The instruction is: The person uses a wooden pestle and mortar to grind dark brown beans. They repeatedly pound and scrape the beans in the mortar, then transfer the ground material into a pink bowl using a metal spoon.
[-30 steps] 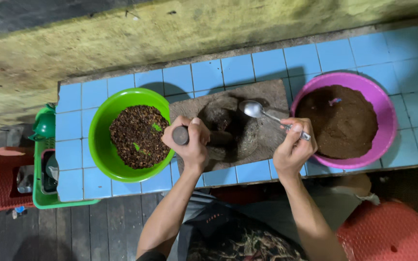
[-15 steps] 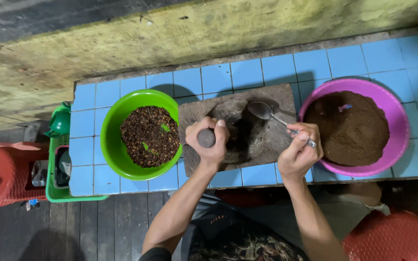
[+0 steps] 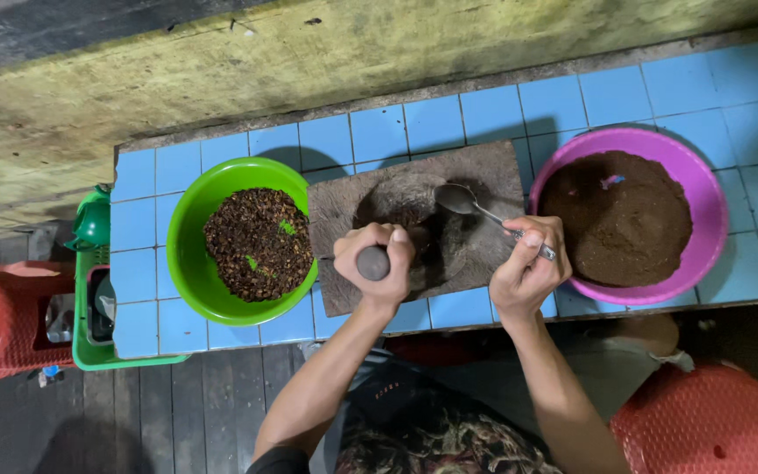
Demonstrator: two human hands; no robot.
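A flat grey grinding stone (image 3: 484, 175) lies on a blue tiled counter (image 3: 379, 132). My left hand (image 3: 377, 263) grips a dark stone pestle (image 3: 373, 262) upright over the dark paste on the stone. My right hand (image 3: 530, 268) holds a metal spoon (image 3: 467, 204) whose bowl rests on the stone's middle. A green bowl (image 3: 188, 237) of coarse dark-brown bits with a few green pieces sits left of the stone. A purple bowl (image 3: 704, 211) of fine dark-brown ground paste sits to the right.
A yellowish wall (image 3: 309, 61) runs behind the counter. A green crate (image 3: 89, 351) and a red plastic stool (image 3: 2, 325) stand at the left on dark floorboards. Another red stool (image 3: 712, 421) is at the lower right.
The view has shifted slightly. My right hand has brought the spoon down from above the stone's top edge onto the middle of the stone. My left hand keeps the pestle in place.
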